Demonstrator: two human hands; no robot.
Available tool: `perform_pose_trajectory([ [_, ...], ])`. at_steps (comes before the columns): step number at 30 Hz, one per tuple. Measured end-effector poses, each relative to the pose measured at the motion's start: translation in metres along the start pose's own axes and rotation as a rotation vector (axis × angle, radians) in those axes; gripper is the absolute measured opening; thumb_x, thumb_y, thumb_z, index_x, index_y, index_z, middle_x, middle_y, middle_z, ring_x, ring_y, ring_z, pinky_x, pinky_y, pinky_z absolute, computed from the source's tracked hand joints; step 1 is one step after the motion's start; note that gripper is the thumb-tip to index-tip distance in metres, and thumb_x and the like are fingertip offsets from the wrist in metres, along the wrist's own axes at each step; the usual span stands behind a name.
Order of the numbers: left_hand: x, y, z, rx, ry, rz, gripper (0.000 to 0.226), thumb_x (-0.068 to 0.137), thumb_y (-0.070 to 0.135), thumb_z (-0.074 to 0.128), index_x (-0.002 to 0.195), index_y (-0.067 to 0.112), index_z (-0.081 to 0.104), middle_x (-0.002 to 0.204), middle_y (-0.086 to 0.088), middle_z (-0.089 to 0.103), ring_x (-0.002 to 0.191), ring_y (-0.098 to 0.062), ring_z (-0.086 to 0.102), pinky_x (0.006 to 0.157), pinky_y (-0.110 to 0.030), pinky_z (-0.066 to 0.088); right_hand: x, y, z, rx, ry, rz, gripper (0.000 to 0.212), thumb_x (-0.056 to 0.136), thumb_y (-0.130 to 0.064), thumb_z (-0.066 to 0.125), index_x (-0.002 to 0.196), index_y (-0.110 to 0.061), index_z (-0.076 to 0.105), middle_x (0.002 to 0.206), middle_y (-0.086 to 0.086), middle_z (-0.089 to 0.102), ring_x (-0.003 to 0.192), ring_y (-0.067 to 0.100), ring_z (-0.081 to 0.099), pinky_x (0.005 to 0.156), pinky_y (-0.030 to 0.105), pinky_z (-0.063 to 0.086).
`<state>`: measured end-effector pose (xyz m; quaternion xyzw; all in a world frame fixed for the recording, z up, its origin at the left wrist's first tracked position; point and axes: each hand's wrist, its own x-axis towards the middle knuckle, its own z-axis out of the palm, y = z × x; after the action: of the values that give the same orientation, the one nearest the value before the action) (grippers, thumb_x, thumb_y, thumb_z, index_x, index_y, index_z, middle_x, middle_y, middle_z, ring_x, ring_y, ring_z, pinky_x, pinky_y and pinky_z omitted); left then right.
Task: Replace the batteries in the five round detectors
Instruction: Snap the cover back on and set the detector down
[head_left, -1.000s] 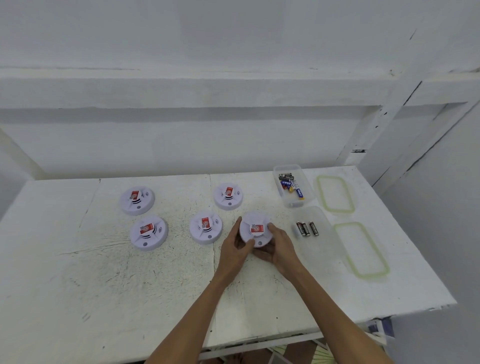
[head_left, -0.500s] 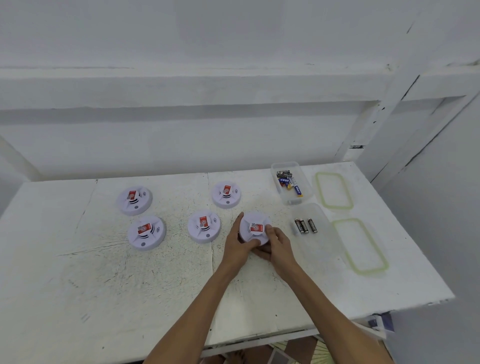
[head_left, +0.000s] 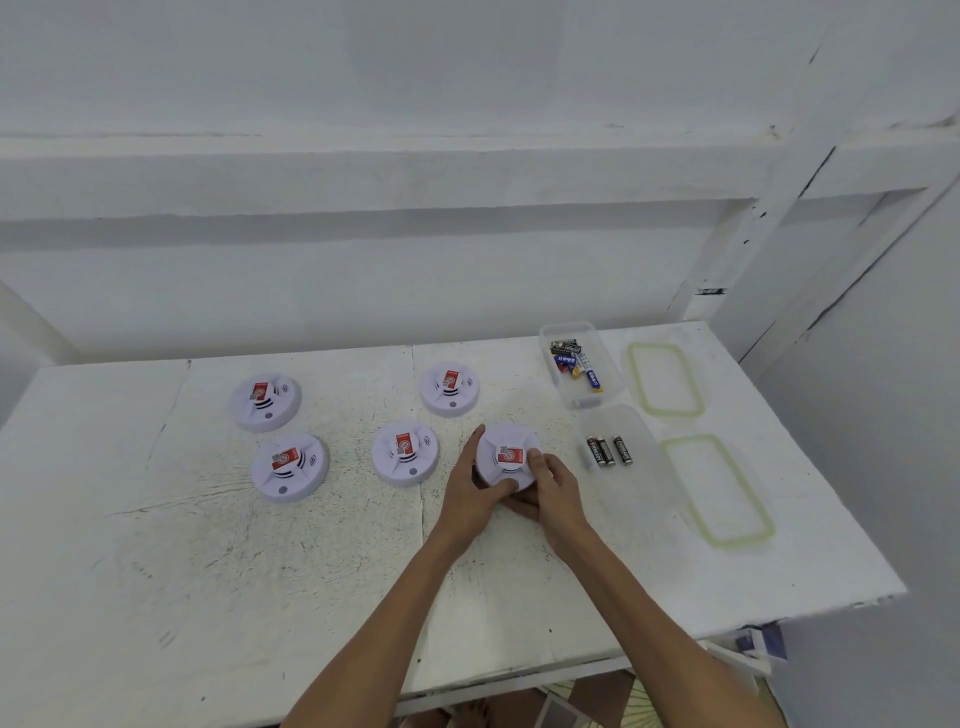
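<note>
Both the left hand and right hand close around the round white plastic detector, just left of the clear tray of 3 black batteries. Twisting unevenly could slip it.

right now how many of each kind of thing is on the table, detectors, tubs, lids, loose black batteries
round detectors: 5, one held by the left hand and right hand, four lying free
clear tubs: 2
green-rimmed lids: 2
black batteries in the nearer tub: 3
mixed batteries in the farther tub: too jumbled to count
total: 12
</note>
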<state>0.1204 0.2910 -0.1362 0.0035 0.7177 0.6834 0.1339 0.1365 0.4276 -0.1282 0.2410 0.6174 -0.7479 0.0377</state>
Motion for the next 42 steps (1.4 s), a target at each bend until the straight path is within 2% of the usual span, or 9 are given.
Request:
perform_pose_trajectory([
  [6,-0.002,-0.003,0.0,0.024,-0.006,0.006,0.09,0.083,0.022,0.081,0.16,0.024,0.035,0.156,0.008,0.052,0.139,-0.004,0.052,0.11,-0.024,0.049,-0.003,-0.003,0.001,-0.005,0.015,-0.011,0.029,0.103,-0.032,0.054,0.113,-0.008,0.066,0.106,0.012,0.075,0.096,0.027,0.074,0.08,0.048,0.062],
  [11,0.0,-0.005,-0.002,0.051,-0.025,0.024,0.095,0.079,0.034,0.081,0.161,0.023,0.034,0.156,0.008,0.051,0.141,-0.006,0.05,0.115,-0.032,0.046,-0.004,-0.002,0.002,-0.002,0.044,-0.015,0.028,0.103,-0.033,0.054,0.112,-0.01,0.067,0.107,0.013,0.075,0.097,0.029,0.073,0.081,0.051,0.061],
  [16,-0.001,-0.005,0.0,0.025,-0.006,0.036,0.086,0.086,0.014,0.082,0.159,0.022,0.036,0.153,0.008,0.053,0.136,0.0,0.053,0.114,-0.031,0.048,-0.005,-0.003,0.004,-0.014,0.051,-0.012,0.027,0.102,-0.033,0.055,0.111,-0.011,0.068,0.107,0.012,0.075,0.099,0.03,0.073,0.082,0.053,0.061],
  [19,0.001,-0.005,-0.006,0.013,-0.053,0.026,0.084,0.088,0.016,0.082,0.158,0.026,0.039,0.151,0.012,0.056,0.137,-0.003,0.054,0.111,-0.029,0.049,-0.004,-0.001,0.002,-0.039,0.057,-0.015,0.029,0.1,-0.039,0.057,0.107,-0.013,0.07,0.105,0.009,0.076,0.099,0.03,0.073,0.086,0.054,0.059],
  [22,-0.001,-0.001,-0.014,-0.037,-0.078,0.001,0.067,0.098,0.014,0.071,0.157,0.027,0.042,0.148,0.018,0.057,0.136,0.001,0.054,0.106,-0.021,0.049,-0.005,0.0,0.002,-0.048,0.042,-0.001,0.031,0.099,-0.04,0.058,0.107,-0.011,0.069,0.103,0.01,0.076,0.099,0.029,0.073,0.088,0.053,0.059],
  [25,-0.001,-0.002,-0.017,-0.096,-0.042,-0.018,0.051,0.106,0.02,0.059,0.154,0.026,0.047,0.148,0.015,0.059,0.136,-0.001,0.055,0.11,-0.024,0.049,-0.007,-0.006,0.001,0.019,-0.002,0.033,0.033,0.102,-0.033,0.055,0.113,-0.003,0.065,0.105,0.015,0.075,0.096,0.031,0.074,0.086,0.05,0.06],
  [28,-0.003,-0.004,-0.015,-0.161,0.028,-0.052,0.045,0.105,0.018,0.061,0.148,0.022,0.052,0.141,0.006,0.066,0.129,-0.009,0.062,0.106,-0.03,0.053,-0.008,-0.009,-0.002,0.042,-0.04,0.047,0.034,0.103,-0.033,0.053,0.115,-0.002,0.062,0.107,0.017,0.075,0.097,0.032,0.074,0.086,0.049,0.06],
  [36,-0.008,0.0,-0.014,-0.208,0.029,-0.047,0.042,0.105,0.015,0.059,0.146,0.021,0.055,0.14,0.007,0.067,0.129,-0.008,0.063,0.1,-0.024,0.054,-0.007,-0.002,0.003,0.002,-0.002,0.015,0.035,0.102,-0.035,0.054,0.114,-0.003,0.06,0.106,0.016,0.074,0.094,0.03,0.075,0.081,0.05,0.061],
  [42,-0.01,0.006,-0.015,-0.237,0.008,-0.052,0.038,0.105,0.014,0.06,0.137,0.033,0.06,0.135,0.013,0.07,0.127,-0.007,0.064,0.1,-0.025,0.054,-0.007,-0.003,0.003,0.002,0.005,0.007,0.032,0.102,-0.033,0.054,0.113,-0.005,0.062,0.107,0.014,0.074,0.096,0.028,0.074,0.079,0.045,0.062],
])
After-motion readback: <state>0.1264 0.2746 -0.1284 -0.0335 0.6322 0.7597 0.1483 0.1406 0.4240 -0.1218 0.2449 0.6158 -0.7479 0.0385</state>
